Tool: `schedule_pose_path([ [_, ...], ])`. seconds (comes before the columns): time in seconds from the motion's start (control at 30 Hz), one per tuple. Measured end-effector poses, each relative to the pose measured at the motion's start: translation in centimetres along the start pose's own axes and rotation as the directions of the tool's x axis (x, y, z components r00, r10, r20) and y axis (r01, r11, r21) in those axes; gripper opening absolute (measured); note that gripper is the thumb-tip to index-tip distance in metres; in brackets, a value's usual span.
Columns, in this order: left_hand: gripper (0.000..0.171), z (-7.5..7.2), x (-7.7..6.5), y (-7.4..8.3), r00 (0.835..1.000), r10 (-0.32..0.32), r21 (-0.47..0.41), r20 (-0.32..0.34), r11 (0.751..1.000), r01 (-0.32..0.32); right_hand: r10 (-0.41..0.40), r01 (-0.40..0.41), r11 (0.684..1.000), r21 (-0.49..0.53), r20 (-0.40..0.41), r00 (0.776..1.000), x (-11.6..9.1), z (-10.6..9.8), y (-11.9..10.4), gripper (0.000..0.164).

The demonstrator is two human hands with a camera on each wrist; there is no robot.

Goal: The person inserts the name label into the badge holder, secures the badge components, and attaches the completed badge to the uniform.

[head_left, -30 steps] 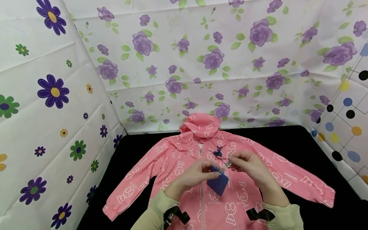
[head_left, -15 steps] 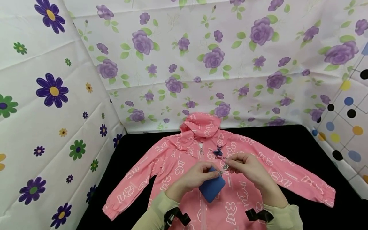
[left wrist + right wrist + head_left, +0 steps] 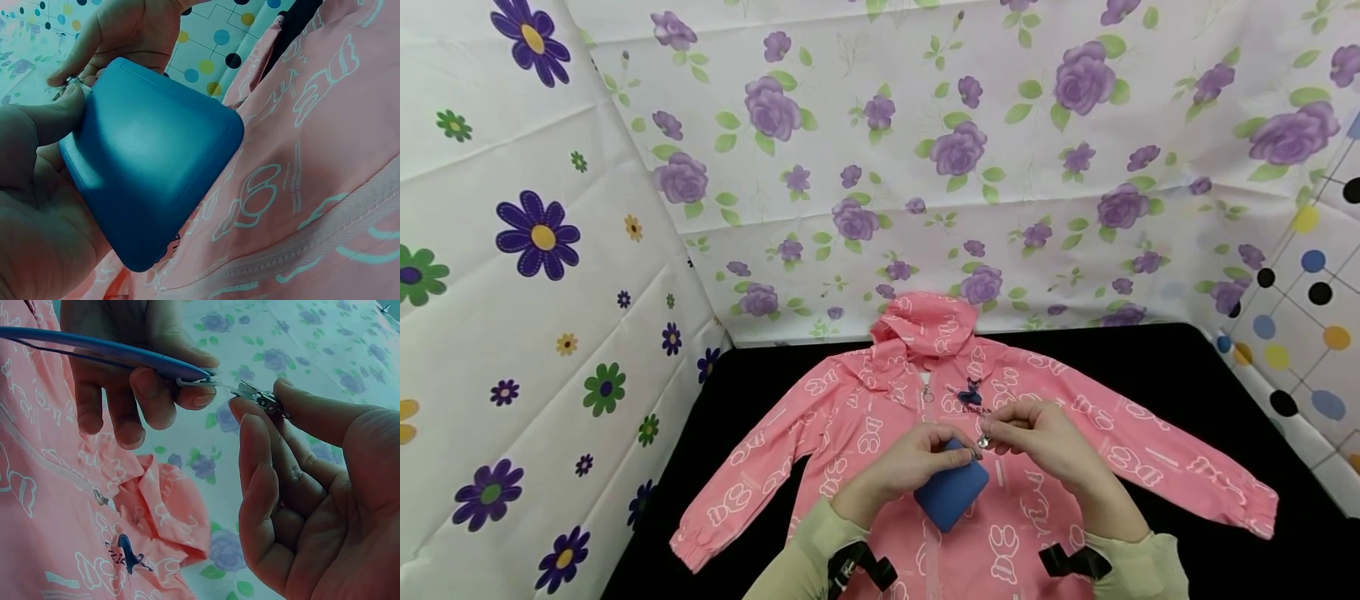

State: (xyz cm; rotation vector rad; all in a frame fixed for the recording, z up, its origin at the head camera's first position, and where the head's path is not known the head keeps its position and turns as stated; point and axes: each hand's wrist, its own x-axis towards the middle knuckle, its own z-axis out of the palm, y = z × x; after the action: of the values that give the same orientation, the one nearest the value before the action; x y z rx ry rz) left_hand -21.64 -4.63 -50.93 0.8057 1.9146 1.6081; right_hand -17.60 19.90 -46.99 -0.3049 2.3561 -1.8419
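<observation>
A flat blue badge holder (image 3: 952,498) with rounded corners hangs above the pink jacket. My left hand (image 3: 904,467) pinches it near one corner between thumb and fingers. In the right wrist view the holder is seen almost edge-on, with a small clear strap (image 3: 226,385) at its end. My right hand (image 3: 1045,437) pinches a small metal clip (image 3: 257,396) between thumb and index finger, close to the holder's end. Whether the strap is joined to the clip is hard to tell. Beneath both hands lies the jacket (image 3: 767,467), hood away from me, sleeves spread.
On the jacket's chest are a dark blue animal emblem (image 3: 971,392) and dark lettering. A zipper pull (image 3: 928,394) sits near the collar. The table has a black cover (image 3: 1150,358). Patterned cloth walls (image 3: 880,158) stand behind and at both sides.
The badge holder has swung left and turned its broad face more toward the head camera. My right hand has shifted slightly left and down, bringing the clip nearer to my left fingertips.
</observation>
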Motion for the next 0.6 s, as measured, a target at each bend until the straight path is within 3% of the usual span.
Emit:
schedule_pose_path([
  [0.17,0.02,0.17,0.06,-0.07,1.0,0.0,-0.011,-0.004,1.0,0.0,0.001,-0.001,1.0,0.0,0.008,1.0,0.01,0.04,-0.02,0.029],
  [0.4,0.019,0.43,0.07,0.04,0.997,0.081,-0.053,-0.003,0.995,-0.081,-0.006,0.006,1.0,-0.012,0.009,1.0,0.16,0.06,0.16,0.028],
  [0.6,0.023,0.71,-0.15,0.0,0.996,0.061,-0.061,-0.073,0.996,-0.065,0.015,-0.016,0.999,-0.042,-0.023,1.0,0.23,0.03,0.22,0.034],
])
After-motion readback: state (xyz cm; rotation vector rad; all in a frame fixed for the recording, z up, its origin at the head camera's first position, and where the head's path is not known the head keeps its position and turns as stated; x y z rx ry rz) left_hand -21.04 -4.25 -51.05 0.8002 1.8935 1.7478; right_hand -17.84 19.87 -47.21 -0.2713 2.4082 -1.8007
